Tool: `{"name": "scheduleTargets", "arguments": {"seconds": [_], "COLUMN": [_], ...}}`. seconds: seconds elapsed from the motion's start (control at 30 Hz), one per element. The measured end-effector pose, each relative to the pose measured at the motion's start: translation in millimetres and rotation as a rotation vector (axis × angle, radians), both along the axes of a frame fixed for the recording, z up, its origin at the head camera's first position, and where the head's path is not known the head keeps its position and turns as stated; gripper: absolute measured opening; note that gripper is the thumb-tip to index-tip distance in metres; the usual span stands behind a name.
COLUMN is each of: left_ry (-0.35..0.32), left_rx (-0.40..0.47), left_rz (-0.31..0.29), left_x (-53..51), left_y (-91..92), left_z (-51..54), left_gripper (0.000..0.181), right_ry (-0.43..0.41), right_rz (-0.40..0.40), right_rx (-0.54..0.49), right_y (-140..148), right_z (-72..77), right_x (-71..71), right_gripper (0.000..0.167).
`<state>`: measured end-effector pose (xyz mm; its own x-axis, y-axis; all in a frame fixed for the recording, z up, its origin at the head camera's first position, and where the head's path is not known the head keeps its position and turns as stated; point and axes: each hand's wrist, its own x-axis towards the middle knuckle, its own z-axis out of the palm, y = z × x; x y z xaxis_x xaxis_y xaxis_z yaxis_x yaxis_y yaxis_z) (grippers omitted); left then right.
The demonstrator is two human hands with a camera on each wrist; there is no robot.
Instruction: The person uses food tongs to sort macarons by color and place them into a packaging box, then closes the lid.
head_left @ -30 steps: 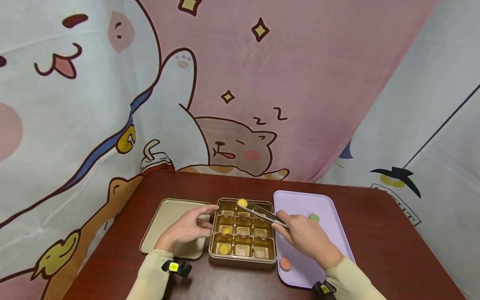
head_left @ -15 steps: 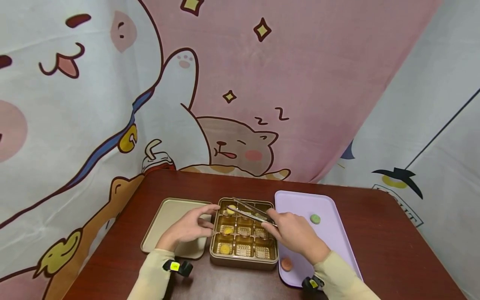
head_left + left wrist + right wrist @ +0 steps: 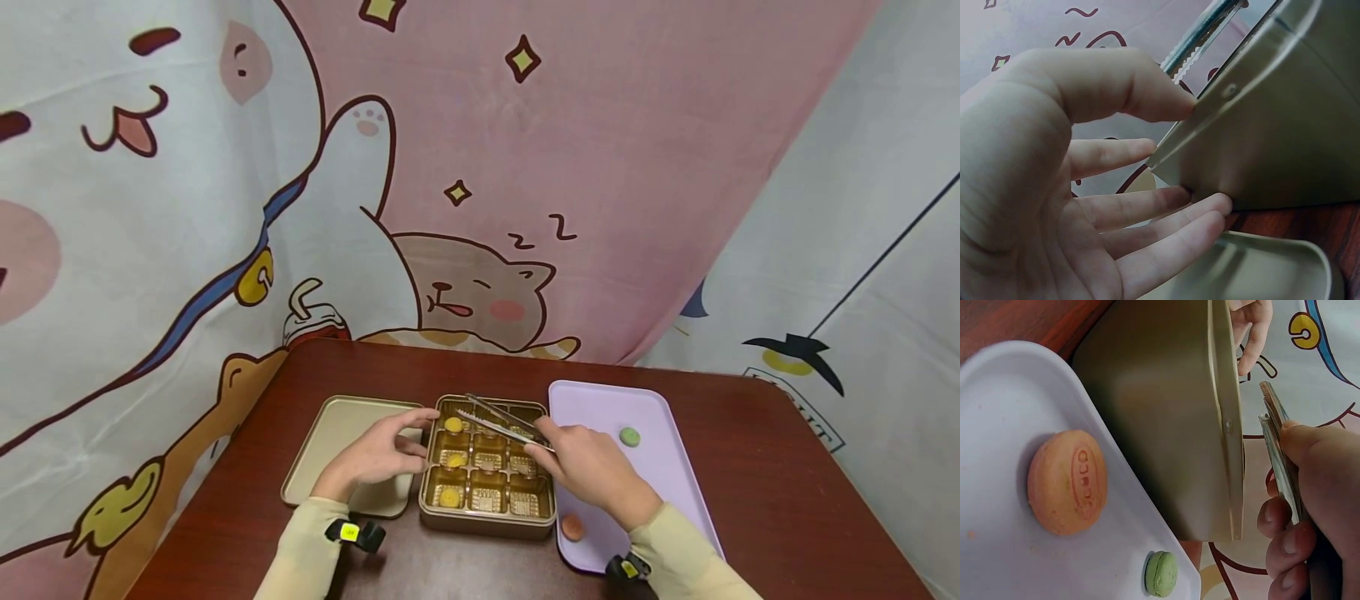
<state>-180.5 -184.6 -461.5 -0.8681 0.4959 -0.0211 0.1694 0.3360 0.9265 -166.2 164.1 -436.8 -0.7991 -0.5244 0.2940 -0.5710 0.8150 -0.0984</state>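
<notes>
The right hand point(image 3: 596, 468) grips metal tongs point(image 3: 504, 429) whose parted tips hover over the back of a gold tin point(image 3: 487, 528) with a compartment insert. Nothing is between the tips in the right wrist view, where the tongs point(image 3: 1282, 462) show at close range. Three yellow pieces fill the tin's left column: back point(image 3: 453, 425), middle point(image 3: 455, 460) and front point(image 3: 449, 497). At the tin's left side, the left hand point(image 3: 381, 454) touches the wall with extended fingers; in the left wrist view this hand point(image 3: 1104, 181) has its thumb at the rim and fingertips against the side.
Left of the tin lies a gold lid point(image 3: 318, 442), partly under the left hand. On the right, a lilac tray point(image 3: 600, 404) holds a green piece point(image 3: 629, 437) and an orange piece point(image 3: 572, 527). A printed cloth point(image 3: 615, 167) hangs behind the table.
The right hand and tongs moved left over the tin, and the tongs parted. The yellow piece they held now lies in the back left compartment. The left hand has stayed at the tin.
</notes>
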Motion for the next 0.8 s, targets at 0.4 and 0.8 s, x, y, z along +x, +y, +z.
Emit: {"name": "scheduleTargets", "arguments": {"seconds": [0.4,0.8], "left_ry": [0.006,0.005], "left_rx": [-0.006,-0.032], "left_rz": [-0.002,0.010], "left_x": [-1.1,-1.2], "left_y": [-0.5,0.5], "left_z": [-3.3,-3.6], "left_gripper": [0.079,0.079], "right_ry": [0.052,0.036], "right_rz": [0.007,-0.066], "right_rx": [-0.034,-0.062], "right_y": [12,42], "right_z": [0.4,-0.3], "right_x": [6.2,17.3], "right_gripper": [0.029,0.025]}}
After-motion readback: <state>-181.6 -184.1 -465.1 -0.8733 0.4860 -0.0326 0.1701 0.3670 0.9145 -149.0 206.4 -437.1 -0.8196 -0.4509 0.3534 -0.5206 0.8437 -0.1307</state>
